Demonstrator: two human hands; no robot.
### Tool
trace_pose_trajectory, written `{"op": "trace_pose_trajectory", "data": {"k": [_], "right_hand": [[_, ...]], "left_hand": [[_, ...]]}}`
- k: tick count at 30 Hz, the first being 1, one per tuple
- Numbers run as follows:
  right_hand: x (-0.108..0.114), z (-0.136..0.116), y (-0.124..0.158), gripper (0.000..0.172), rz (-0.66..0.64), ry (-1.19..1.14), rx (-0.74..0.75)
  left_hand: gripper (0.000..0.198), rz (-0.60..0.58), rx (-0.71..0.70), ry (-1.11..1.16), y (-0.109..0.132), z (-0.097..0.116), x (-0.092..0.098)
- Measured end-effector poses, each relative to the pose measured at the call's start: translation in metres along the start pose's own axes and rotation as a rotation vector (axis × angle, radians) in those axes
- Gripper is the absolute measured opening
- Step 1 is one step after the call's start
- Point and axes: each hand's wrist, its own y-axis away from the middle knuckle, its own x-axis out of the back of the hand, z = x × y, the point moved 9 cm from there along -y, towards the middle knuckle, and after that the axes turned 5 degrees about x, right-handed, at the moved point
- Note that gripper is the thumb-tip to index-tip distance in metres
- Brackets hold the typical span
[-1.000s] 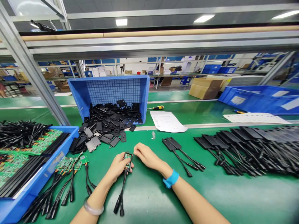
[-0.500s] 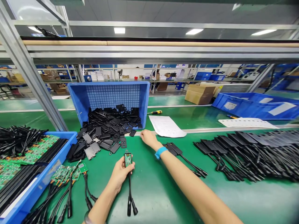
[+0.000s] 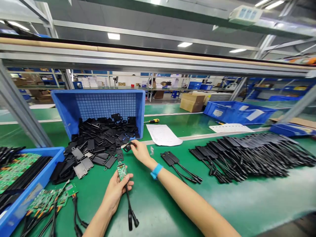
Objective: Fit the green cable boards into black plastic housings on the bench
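My left hand (image 3: 116, 188) is closed around a small green circuit board (image 3: 121, 171) seated in a black shell, with two black cables (image 3: 130, 210) hanging down from it onto the green mat. My right hand (image 3: 139, 150), a blue band on its wrist, reaches forward and pinches a black plastic cover (image 3: 128, 146) at the edge of the heap of black covers (image 3: 98, 144). That heap spills out of a tipped blue crate (image 3: 98, 102).
A blue bin (image 3: 29, 184) of green boards and black cables stands at left, loose cabled boards (image 3: 51, 200) before it. Two finished black units (image 3: 172, 159) lie right of my hand; several more (image 3: 247, 151) are rowed further right. Paper (image 3: 163, 135), a screwdriver (image 3: 153, 121) and blue trays (image 3: 234, 112) lie behind.
My right hand left the board, reached forward to the heap and closed on a black cover. My left hand kept the board and raised it slightly. The view swung right.
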Motion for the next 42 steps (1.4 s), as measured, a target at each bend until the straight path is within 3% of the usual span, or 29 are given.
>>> {"op": "trace_pose_trajectory", "data": {"k": [3, 5, 8, 10, 14, 17, 22, 29, 42], "right_hand": [[0.002, -0.012, 0.039, 0.037, 0.000, -0.265, 0.024], [-0.002, -0.016, 0.065, 0.045, -0.008, -0.610, 0.006], [-0.005, -0.021, 0.091, 0.021, -0.030, -0.744, 0.008], [-0.002, -0.021, 0.098, 0.013, -0.023, -0.706, -0.005], [0.000, -0.016, 0.099, 0.026, 0.000, -0.897, -0.100], [-0.004, -0.016, 0.100, 0.035, -0.014, -1.033, -0.161], [-0.014, -0.013, 0.105, 0.039, -0.022, -1.069, -0.230], [-0.019, -0.011, 0.106, 0.037, -0.035, -1.071, -0.218], [-0.022, -0.013, 0.106, 0.049, -0.068, -1.062, -0.216]], "left_hand": [[0.050, -0.005, -0.034, 0.051, 0.002, 0.003, -0.001], [0.050, -0.020, -0.063, 0.071, 0.002, 0.004, -0.001], [0.061, -0.036, -0.087, 0.072, 0.000, 0.004, 0.000], [0.065, -0.036, -0.103, 0.030, 0.000, 0.005, 0.001], [0.057, -0.054, -0.153, -0.113, 0.001, 0.009, -0.003], [0.058, -0.144, -0.150, -0.163, 0.003, 0.006, -0.013], [0.067, -0.278, -0.127, -0.132, 0.004, -0.003, -0.024], [0.066, -0.237, -0.134, -0.162, 0.006, 0.001, -0.023], [0.050, -0.210, -0.161, -0.241, 0.008, 0.001, -0.024]]}}
